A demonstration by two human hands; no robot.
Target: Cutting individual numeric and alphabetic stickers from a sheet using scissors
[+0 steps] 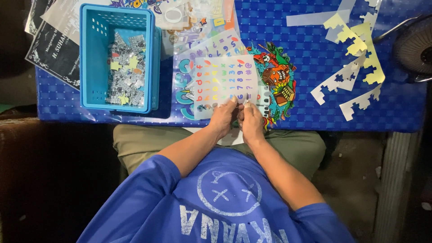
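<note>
The sticker sheet [225, 81], a pale translucent rectangle printed with rows of small coloured letters and numerals, lies at the centre of the frame on the blue woven table covering [310, 90], its lower edge meeting both hands. The left hand [223, 118] curls at that lower edge with fingertips pinched on the sheet, and the right hand [251, 122] sits just beside it, thumb and fingers drawn together in a similar pinch; whether a separate small piece sits between the fingers is too small to make out. Below them, the forearms run down to a blue shirt [220, 202] that fills the bottom of the frame, and olive trousers [144, 141] show under the table edge. The hands cover the sheet's bottom row, and further printed sheets beneath it are only partly visible. Just right of the sheet lies a colourful cartoon sticker [276, 78]. To the left stands a light blue plastic basket [90, 58] holding peeled scraps. Toward the upper right lie strips of white and yellow backing waste [355, 40], and a dark fan [416, 47] is cut off at the right edge.
</note>
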